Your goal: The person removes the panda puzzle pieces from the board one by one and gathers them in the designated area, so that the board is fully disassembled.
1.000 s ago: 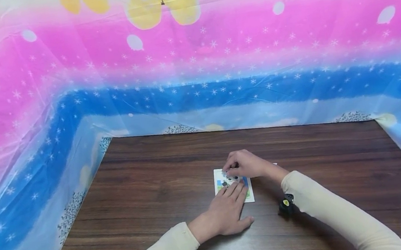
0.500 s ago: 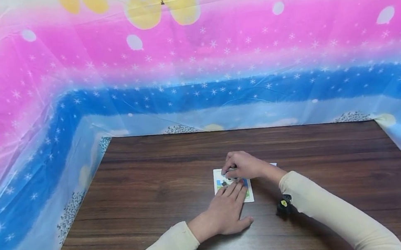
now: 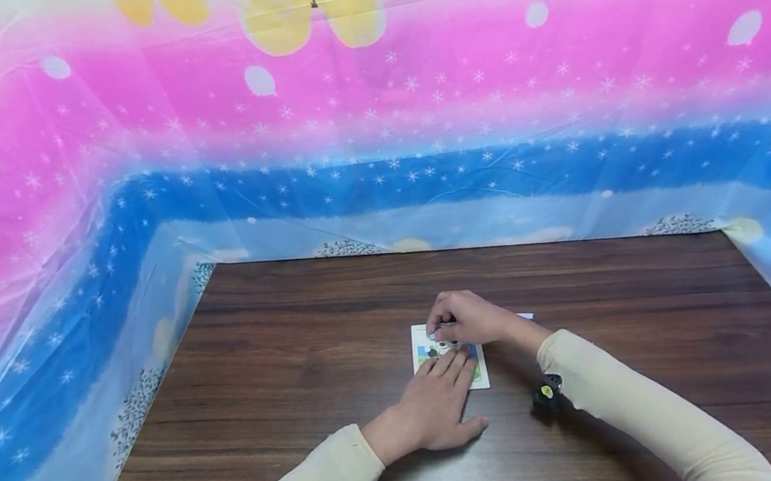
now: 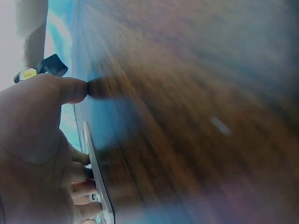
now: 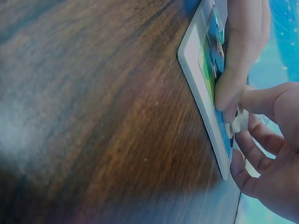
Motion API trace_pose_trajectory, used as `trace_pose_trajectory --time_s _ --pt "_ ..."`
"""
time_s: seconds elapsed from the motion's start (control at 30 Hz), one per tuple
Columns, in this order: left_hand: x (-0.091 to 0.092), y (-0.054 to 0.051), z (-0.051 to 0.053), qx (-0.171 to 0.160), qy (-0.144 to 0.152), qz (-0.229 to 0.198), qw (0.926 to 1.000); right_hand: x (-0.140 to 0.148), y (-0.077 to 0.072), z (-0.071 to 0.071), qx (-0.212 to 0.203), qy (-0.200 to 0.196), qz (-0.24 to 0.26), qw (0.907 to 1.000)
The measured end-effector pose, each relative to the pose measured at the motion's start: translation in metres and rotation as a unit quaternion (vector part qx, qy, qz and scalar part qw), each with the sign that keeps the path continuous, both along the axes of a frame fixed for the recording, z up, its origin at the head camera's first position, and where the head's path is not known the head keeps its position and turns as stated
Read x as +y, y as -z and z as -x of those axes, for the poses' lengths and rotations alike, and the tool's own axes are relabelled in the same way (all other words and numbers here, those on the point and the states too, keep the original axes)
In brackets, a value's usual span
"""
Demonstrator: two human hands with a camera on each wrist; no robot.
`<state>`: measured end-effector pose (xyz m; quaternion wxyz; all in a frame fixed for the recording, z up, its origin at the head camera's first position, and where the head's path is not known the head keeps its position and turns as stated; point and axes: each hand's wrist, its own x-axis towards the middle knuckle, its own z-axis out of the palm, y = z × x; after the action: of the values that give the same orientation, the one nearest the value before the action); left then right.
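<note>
A small jigsaw puzzle board (image 3: 415, 337) with a white rim and a colourful picture lies flat on the table, partly covered by both hands. My left hand (image 3: 442, 404) rests on its near part with straight fingers, the thumb spread aside onto the wood. Over the far part is my right hand (image 3: 470, 317), fingers curled, pinching a pale puzzle piece (image 5: 242, 120) between thumb and fingertips. In the right wrist view, that piece stands tilted at the board's surface beside my left fingertips. How far it is seated is hidden by the fingers.
A pale flat edge (image 3: 527, 315) shows behind the right forearm; the rest of it is hidden. The brown wooden table (image 3: 285, 365) extends around the board. A pink and blue patterned cloth (image 3: 373, 138) hangs along its back and sides.
Almost nothing differs. My right fingertips shift very slightly over the board's far part, while my left hand stays in place.
</note>
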<state>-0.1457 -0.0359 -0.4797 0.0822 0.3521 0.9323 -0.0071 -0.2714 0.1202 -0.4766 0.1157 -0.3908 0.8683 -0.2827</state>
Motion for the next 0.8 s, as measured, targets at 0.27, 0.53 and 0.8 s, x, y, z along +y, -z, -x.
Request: trace_pose_trajectory --time_s 0.27,0.53,0.8 --pt "0.0 -0.001 -0.001 -0.005 -0.001 0.001 1.0 0.005 -0.007 -0.004 -0.035 0.013 -0.006 0.9993" --pt "-0.002 0.001 -0.001 -0.015 -0.004 -0.007 0.9999 0.016 -0.009 -0.003 -0.023 0.042 0.022 0.9986" --pt "-0.001 0.0 -0.001 -0.024 -0.003 -0.009 0.9997 0.037 -0.014 -0.005 -0.009 0.079 0.053 0.9954"
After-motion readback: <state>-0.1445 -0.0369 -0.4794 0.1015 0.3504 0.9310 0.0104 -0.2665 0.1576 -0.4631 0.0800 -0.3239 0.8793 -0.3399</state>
